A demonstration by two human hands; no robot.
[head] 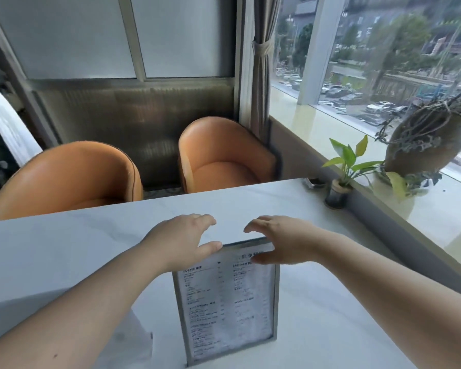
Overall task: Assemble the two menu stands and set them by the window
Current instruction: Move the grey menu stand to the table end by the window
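Note:
One menu stand point(226, 302), a clear upright panel with a printed menu sheet inside, stands on the white table point(64, 249) right in front of me. My left hand point(181, 241) is at its top left corner, thumb on the near face and fingers spread over the top edge. At the top right corner my right hand point(277, 239) sits the same way, thumb on the menu's face. Whether the fingers press the back is hidden. A second stand is not in view.
Two orange tub chairs point(224, 153) stand beyond the table's far edge. The window point(370, 62) and its wide sill run along the right. A small potted plant point(341, 179) and a dark little dish point(313, 183) sit at the table's far right corner; a large hanging pot point(426, 139) rests on the sill.

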